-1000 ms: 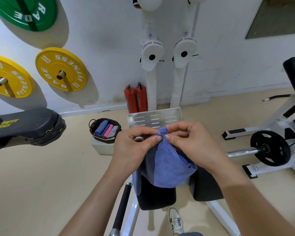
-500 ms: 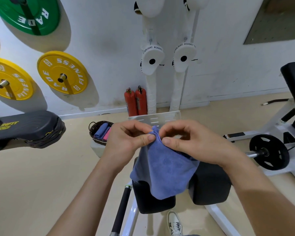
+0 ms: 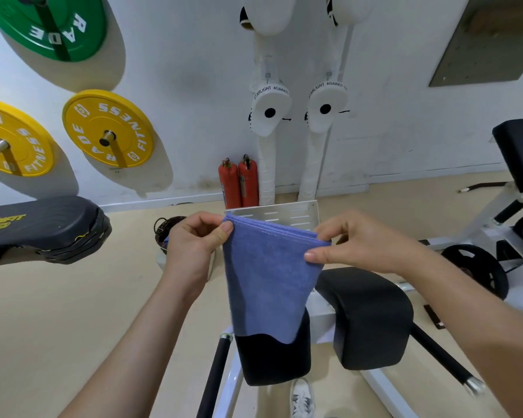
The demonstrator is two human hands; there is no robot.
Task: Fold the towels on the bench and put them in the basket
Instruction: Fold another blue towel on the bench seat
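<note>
Change: left grip [image 3: 194, 245] and right grip [image 3: 360, 245] drawn apart since half a second ago; blue towel [image 3: 269, 282] now spread flat, not bunched.
Left grip: pinches towel's upper left corner.
Right grip: pinches upper right corner.
Towel: hangs in air over the bench [image 3: 372, 315].
Basket [image 3: 166, 227]: floor, mostly hidden behind left grip.
Risk: a loosened pinch would likely let layered edges slip, spoiling the fold.

Basket [image 3: 167, 229] sits just behind the left hand [image 3: 191, 248] fingers, half hidden by them, with open floor [image 3: 73, 312] further left. Straight past both sets of fingertips there's a slotted metal plate [image 3: 287, 215], then two red extinguishers [image 3: 239, 185] at the wall. Below the right hand [image 3: 366, 245] fingers, black bench pads [image 3: 372, 318] block the way down, and the towel [image 3: 266, 282] hangs in front of one.
</note>
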